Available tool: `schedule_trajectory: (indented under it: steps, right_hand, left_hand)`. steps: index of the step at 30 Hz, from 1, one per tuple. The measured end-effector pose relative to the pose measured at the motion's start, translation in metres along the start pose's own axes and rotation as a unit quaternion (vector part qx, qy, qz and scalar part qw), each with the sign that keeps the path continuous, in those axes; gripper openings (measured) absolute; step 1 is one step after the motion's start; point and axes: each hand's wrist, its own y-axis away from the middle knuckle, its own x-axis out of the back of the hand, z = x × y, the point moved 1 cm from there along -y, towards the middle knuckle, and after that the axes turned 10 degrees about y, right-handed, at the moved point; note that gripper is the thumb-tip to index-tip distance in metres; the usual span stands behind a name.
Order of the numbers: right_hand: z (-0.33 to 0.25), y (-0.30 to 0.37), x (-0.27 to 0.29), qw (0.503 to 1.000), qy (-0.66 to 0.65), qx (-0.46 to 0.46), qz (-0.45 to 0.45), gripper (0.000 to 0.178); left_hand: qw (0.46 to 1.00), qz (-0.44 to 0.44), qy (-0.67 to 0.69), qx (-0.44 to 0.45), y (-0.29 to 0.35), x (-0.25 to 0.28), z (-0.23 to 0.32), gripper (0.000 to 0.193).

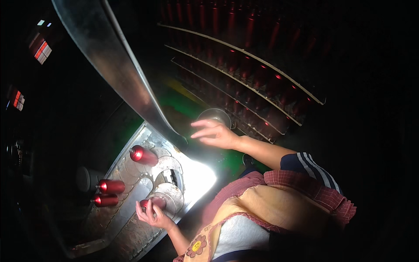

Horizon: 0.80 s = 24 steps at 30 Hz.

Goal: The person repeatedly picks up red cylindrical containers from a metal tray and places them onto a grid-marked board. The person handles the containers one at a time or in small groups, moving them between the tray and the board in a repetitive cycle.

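Observation:
My left hand (153, 215) is closed around the top of a glossy red bottle (159, 202), which stands on a round metal plate of a metal conveyor (131, 215). My right hand (216, 134) is held out beyond the conveyor's bright corner, its fingers stretched and apart, with nothing in it. Near the far end of the conveyor stands a red bottle (146, 156) with a dark threaded neck. Along its left side are two more, a red bottle (111, 186) and a red bottle (106, 200) close beside it.
A tall curved metal panel (131, 74) rises from the conveyor's far side. Racks with wooden shelf edges (244, 77) carry rows of red bottles at the back right. A round metal container (214, 115) lies behind my right hand, and a pale bucket (84, 179) stands left of the conveyor.

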Motion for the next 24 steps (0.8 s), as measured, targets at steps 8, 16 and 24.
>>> schedule_trajectory:
  steps: [8,16,24]
  right_hand:
    - [0.083,0.089,0.415,0.750,0.486,-0.202,0.401,0.045]
    - [0.190,0.085,0.579,0.806,0.414,-0.348,0.240,0.053]
    - [0.207,0.088,0.572,0.825,0.423,-0.259,0.272,0.049]
  left_hand:
    - [0.866,-0.318,0.386,-0.011,-0.066,-0.282,0.220,0.026]
    - [0.821,-0.371,0.359,-0.243,-0.163,-0.547,0.540,0.056]
    - [0.835,-0.391,0.260,-0.286,-0.151,-0.630,0.600,0.049]
